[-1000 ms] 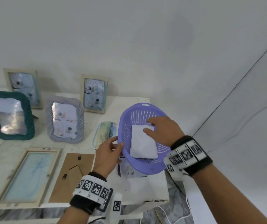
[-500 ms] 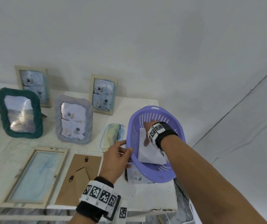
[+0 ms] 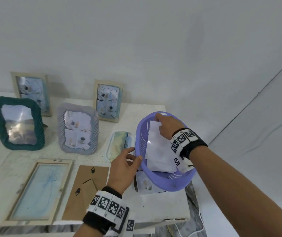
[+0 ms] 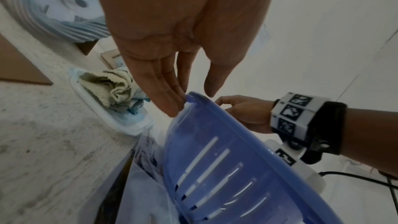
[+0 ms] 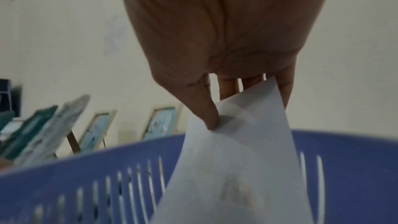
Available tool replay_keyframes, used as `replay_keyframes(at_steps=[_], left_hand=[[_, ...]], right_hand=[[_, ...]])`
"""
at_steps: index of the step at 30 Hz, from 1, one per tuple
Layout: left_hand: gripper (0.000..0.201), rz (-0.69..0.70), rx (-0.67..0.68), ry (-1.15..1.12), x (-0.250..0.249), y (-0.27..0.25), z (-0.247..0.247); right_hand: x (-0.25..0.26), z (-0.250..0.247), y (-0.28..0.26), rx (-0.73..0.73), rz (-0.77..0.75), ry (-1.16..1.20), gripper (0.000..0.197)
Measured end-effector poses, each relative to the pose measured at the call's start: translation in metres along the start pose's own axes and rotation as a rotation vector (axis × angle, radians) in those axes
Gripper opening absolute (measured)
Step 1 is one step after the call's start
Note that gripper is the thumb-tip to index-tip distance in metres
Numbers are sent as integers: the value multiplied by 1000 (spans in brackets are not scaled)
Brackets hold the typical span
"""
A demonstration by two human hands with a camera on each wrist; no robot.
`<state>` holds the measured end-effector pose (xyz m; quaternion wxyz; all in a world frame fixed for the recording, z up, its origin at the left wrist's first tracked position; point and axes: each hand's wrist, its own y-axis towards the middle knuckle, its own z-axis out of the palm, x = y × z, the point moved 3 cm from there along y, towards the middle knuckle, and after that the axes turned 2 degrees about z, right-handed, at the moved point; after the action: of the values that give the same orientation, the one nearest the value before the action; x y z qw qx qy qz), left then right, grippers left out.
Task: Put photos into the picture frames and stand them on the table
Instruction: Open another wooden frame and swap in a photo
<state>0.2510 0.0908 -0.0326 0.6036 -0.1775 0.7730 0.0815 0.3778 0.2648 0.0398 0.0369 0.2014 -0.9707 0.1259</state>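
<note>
A plain white wall backs the white counter (image 3: pixel 153 206) I am looking down on. From my head view, at about 3 o'clock of the counter sits a purple slotted basket (image 3: pixel 167 183), tilted, its near side resting on some printed sheets at the counter's corner. My right hand (image 3: pixel 168 127) is inside it at the far rim, thumb and fingers pinching the top edge of a white photo (image 3: pixel 155 142) that lifts out of the small stack of sheets lying in the basket; the right wrist view shows the thumb pressed on the paper with the fingers behind it. My left hand (image 3: pixel 123 170) has its fingers straight and relaxed, the fingertips (image 4: pixel 172 106) touching the basket's left rim, holding nothing.

Just at 9 o'clock of the basket lies a small white tray (image 3: pixel 109 151) with a folded cloth (image 4: pixel 112 88) in it. Toward 7 o'clock a pale wooden frame (image 3: pixel 39 190) lies flat, face down, and beside it its brown backing board (image 3: pixel 85 190) with the stand folded. Behind, four frames stand upright with pictures in them: a green ribbed frame (image 3: pixel 17 124), a grey ribbed frame (image 3: pixel 78 130), and two slim wooden frames (image 3: pixel 31 92) (image 3: pixel 108 100) against the wall at 11 and 12 o'clock.
</note>
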Motion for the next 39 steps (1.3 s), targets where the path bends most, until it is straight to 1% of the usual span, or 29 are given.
replay_keyframes(at_steps=[2,4,6,9,11,13,15,17,19,20,21,23,24,25,28,31,33,35,39], left_hand=[[35,44,-30,54,-2,2,-5],[34,118,-59,106,-11,3,-12],[32,195,-79,103,-22,5,-21],[34,305,-86,31,-43,6,-41],[37,349,-52,-7,-57,4,-58],[33,347,18,-67,-66,2,-77],[26,313,90,-110,-65,0,-98],[21,276,115,-130,-56,-3,-122],[18,218,83,-195,-40,-7,-148],[17,185,57,-230,-32,-10,-161],[17,152,30,-255,-22,-12,-174],[16,87,-5,-280,-2,-16,-195],[15,53,-12,-286,8,-19,-204],[15,20,-10,-282,18,-21,-212],[13,-24,1,-187,47,-26,-239],[10,35,-106,91,80,-27,-274],[13,74,-168,233,99,-27,-294],[20,100,-148,315,117,-29,-303],[43,201,-33,378,143,-34,-304]], right_hand=[[0,-16,-15,-75,1,52,30],[0,-33,-33,-169,3,104,32],[3,-49,-53,-282,-16,168,33],[19,-67,-83,-420,-130,279,27],[39,-73,-105,-468,-235,366,25],[63,-71,-123,-470,-312,461,24],[85,-63,-133,-468,-329,577,25],[103,-47,-136,-520,-278,692,30],[118,-22,-132,-559,-153,813,37],[126,-6,-130,-513,-71,899,38],[135,13,-128,-418,-6,1019,36],[161,51,-130,-194,57,1287,26],[175,67,-133,-121,71,1366,21],[187,82,-136,-89,79,1394,17],[216,118,-139,-97,97,1391,13],[237,138,-139,-70,129,1368,17],[247,148,-137,-22,160,1316,18],[255,159,-135,5,168,1202,14],[265,171,-129,35,136,872,32]])
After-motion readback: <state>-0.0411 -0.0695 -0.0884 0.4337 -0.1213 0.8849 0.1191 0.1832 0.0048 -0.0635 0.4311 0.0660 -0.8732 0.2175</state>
